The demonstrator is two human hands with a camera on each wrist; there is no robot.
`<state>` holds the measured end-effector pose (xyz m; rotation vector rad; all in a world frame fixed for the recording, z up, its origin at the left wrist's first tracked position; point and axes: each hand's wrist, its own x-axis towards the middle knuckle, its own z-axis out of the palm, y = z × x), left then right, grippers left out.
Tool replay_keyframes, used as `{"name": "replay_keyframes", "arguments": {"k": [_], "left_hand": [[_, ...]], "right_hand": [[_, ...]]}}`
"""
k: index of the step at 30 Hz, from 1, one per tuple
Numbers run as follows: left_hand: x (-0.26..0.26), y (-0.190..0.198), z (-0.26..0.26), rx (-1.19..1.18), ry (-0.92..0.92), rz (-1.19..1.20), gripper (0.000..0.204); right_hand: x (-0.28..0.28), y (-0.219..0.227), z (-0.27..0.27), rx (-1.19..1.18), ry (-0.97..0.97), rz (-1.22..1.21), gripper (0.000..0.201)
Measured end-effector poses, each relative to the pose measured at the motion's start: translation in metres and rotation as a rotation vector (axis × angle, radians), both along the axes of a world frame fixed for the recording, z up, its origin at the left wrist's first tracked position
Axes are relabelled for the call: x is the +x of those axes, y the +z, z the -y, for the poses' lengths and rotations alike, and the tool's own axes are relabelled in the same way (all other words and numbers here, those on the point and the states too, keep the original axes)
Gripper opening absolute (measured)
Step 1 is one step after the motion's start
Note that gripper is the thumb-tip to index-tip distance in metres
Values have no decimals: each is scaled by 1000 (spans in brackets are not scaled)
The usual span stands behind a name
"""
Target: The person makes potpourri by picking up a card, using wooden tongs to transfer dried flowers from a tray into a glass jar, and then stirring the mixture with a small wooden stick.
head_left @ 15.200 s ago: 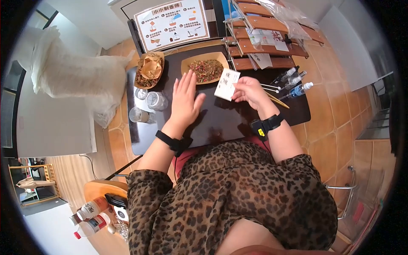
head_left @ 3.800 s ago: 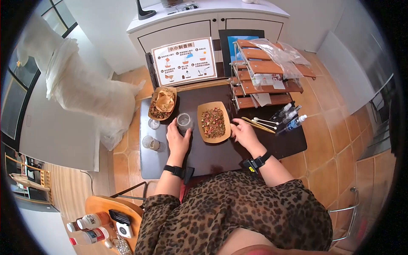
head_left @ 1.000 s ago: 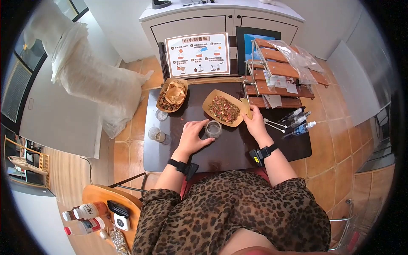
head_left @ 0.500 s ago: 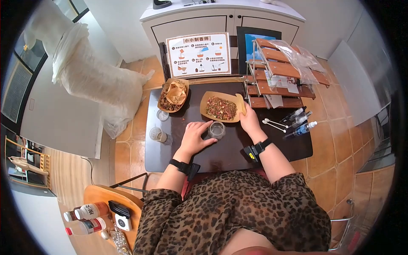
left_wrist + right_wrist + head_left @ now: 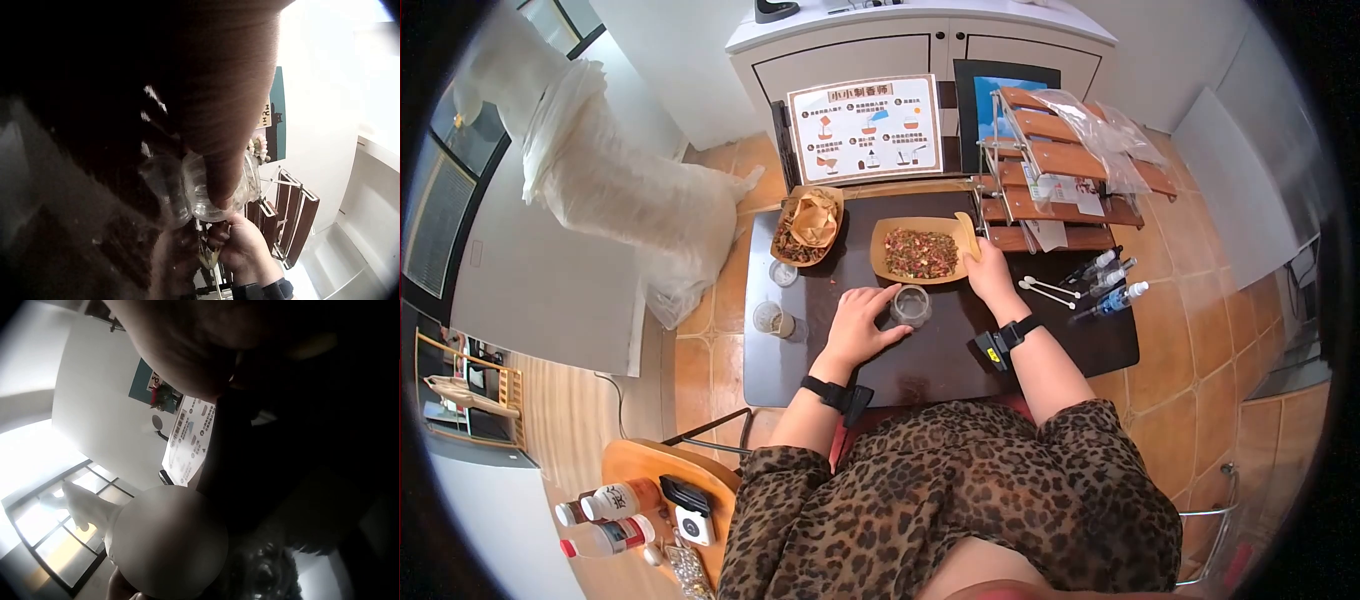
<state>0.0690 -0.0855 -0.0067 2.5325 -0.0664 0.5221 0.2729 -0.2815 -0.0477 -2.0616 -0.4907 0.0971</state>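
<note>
In the head view my left hand (image 5: 863,325) curves its thumb and forefinger around the near-left side of a clear glass jar (image 5: 911,306) standing on the dark table. The left wrist view shows the thumb against that jar (image 5: 209,194). Behind the jar lies a brown paper tray (image 5: 884,270) of dried petals and herbs (image 5: 920,252). My right hand (image 5: 990,272) pinches a flat yellow-tan tool (image 5: 968,232) upright along the tray's right edge; whether it also touches the tray is unclear. The right wrist view is mostly dark.
Left of the tray are another paper tray (image 5: 836,235) with crumpled paper, a small clear dish (image 5: 783,272) and a cup (image 5: 772,318). White spoons (image 5: 1050,291), spray bottles (image 5: 1122,297) and a wooden slatted rack (image 5: 1060,160) stand right. An instruction sign (image 5: 865,130) stands behind.
A white card was in the right hand 15 seconds ago; now it holds the tan tool. Since 3.8 seconds ago the tray turned sideways and the jar moved right. Lately the right hand shifted slightly away from the body.
</note>
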Motion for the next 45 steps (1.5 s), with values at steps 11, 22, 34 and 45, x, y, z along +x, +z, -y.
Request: {"name": "replay_keyframes", "arguments": {"k": [11,22,34,45], "left_hand": [[2,-3,4,-20,-16,24,66],[8,-7,18,-39,-19,24,64],[53,-41,-38,-747,370,190,24],[67,-29,-24,-547,371,28,34]], "right_hand": [[0,-3,1,72,28,-37,37],[2,-10,2,95,74,-57,43],[-5,-7,5,176,68,-45,38],[-1,-23,6,362,96,-103,34]]}}
